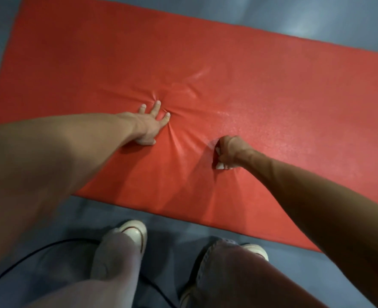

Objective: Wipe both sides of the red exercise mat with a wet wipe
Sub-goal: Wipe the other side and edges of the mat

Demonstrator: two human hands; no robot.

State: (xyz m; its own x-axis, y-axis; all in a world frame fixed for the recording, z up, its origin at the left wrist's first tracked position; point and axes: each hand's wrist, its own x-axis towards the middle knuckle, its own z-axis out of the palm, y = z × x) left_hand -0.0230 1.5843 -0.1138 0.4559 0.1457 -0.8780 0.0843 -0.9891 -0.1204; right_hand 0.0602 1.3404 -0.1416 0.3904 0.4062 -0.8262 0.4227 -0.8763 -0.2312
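Right fingers (224, 142) curl tight round a white wipe (219, 162), pressing it into the mat (272, 96); most of the wipe is hidden inside the right hand (229, 152). Left fingers (155, 107) lie spread and straight, and the left hand (148, 125) presses flat so the cover puckers around it. The red mat lies on a grey-blue floor (172, 214), its far-left and right ends cut off. Faint streaks beyond the hands may be damp. Near, two pale shoes (134, 230) and a dark cable (39, 250).

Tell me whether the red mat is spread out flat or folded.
Spread out flat. The red foam exercise mat lies unfolded on the grey floor, its long edges showing; it only puckers where the left hand presses down.
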